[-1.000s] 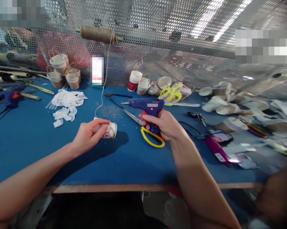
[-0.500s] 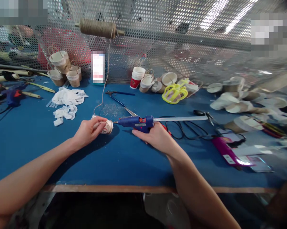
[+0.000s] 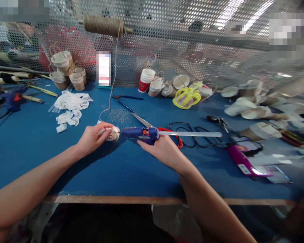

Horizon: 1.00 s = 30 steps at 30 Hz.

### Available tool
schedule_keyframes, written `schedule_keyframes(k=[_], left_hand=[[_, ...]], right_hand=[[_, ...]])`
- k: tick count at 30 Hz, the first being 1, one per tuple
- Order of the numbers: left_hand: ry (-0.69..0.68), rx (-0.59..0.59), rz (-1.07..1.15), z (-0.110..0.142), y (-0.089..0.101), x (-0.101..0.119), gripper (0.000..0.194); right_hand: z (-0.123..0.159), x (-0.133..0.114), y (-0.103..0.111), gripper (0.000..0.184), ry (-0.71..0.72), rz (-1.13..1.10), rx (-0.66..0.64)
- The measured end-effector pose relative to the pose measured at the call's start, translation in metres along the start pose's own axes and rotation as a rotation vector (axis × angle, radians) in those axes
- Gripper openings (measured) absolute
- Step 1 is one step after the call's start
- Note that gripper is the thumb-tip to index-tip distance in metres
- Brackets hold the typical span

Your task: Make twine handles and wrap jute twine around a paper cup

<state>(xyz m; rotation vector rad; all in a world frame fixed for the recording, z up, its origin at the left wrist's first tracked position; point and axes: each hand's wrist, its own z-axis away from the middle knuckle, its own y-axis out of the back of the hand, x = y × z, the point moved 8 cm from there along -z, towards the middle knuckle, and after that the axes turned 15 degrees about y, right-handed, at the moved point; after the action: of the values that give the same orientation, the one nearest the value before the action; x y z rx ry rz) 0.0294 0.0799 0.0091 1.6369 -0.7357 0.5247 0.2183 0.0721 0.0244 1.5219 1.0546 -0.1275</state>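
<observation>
My left hand (image 3: 92, 138) is closed on a small paper cup (image 3: 114, 134) lying on its side, its rounded end turned to the right. Twine (image 3: 112, 88) runs down to this cup from a spool (image 3: 103, 25) mounted on the mesh. In my right hand (image 3: 164, 150) is a blue hot glue gun (image 3: 142, 133), fingers wrapped round its handle. Its nozzle points left and meets the cup's right end; whether it touches cannot be made out. A long clear glue stick (image 3: 189, 134) sticks out of the gun's back. Scissors (image 3: 142, 119) with red handles lie partly behind the gun.
Blue pliers (image 3: 128, 98) lie beyond my hands. Crumpled white paper (image 3: 72, 101) is at left, twine-handled cups (image 3: 77, 81) behind it. White-and-red cups (image 3: 146, 81) and a yellow looped piece (image 3: 186, 98) stand at the back. A black cable (image 3: 189, 141) and a purple box (image 3: 239, 160) lie right.
The glue gun has shifted slightly left, bringing its nozzle to the cup's end. More of the red-handled scissors shows behind it. My left hand keeps its hold.
</observation>
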Motion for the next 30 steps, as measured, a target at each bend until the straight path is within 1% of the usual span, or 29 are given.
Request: schedule_keyframes(k=[3,8,12,17,21,26,30], left_hand=[[0.002,-0.012,0.015,0.000,0.000,0.001,0.029],[0.016,-0.017,0.023,0.000,0.000,0.000,0.029],[0.028,-0.021,0.017,0.000,0.000,-0.002,0.030],[0.017,-0.011,0.024,-0.001,0.000,-0.001,0.030],[0.008,-0.010,0.008,-0.001,-0.001,-0.001,0.030],[-0.022,-0.005,0.004,0.000,-0.001,-0.001,0.030],[-0.014,-0.001,-0.001,0.001,-0.002,-0.003,0.031]], right_hand=[[0.001,-0.002,-0.001,0.016,0.003,0.012,-0.014],[0.001,-0.004,0.002,0.015,0.000,0.057,0.019],[0.002,-0.007,0.001,0.012,0.048,0.063,0.014],[0.002,-0.009,0.003,0.008,0.090,0.071,0.049],[0.001,-0.011,0.001,0.008,0.078,0.087,0.007],[-0.001,-0.008,0.004,0.012,0.064,0.100,0.032],[-0.005,-0.003,0.001,0.016,0.044,0.108,0.015]])
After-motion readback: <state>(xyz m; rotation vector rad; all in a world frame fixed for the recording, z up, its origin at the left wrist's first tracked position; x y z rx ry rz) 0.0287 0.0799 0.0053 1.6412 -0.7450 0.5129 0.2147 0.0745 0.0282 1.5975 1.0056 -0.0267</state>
